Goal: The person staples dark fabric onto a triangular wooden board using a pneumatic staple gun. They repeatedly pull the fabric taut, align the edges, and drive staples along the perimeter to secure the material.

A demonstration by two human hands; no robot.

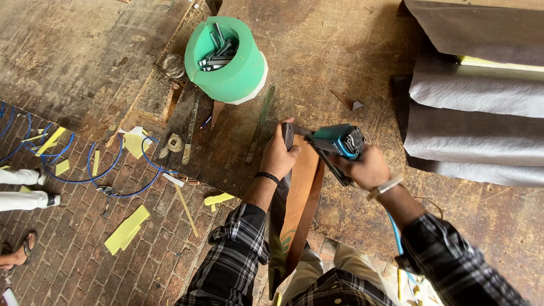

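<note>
So, staple gun work mid-frame on the bench

Right hand (367,167) wraps the teal pneumatic stapler (338,141); left hand (278,154) pinches the dark covering over a wooden strip (299,195), centre frame, below the green staple tub (228,59).

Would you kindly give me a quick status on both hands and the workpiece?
Left hand pressing down the end of the wooden board. Right hand gripping the teal air stapler, nose on the board. Green tub of staples stands apart, nothing in the way.

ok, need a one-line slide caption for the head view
Left hand steadies a brown wooden strip on the workbench while the right hand holds a teal pneumatic stapler to it.
</note>
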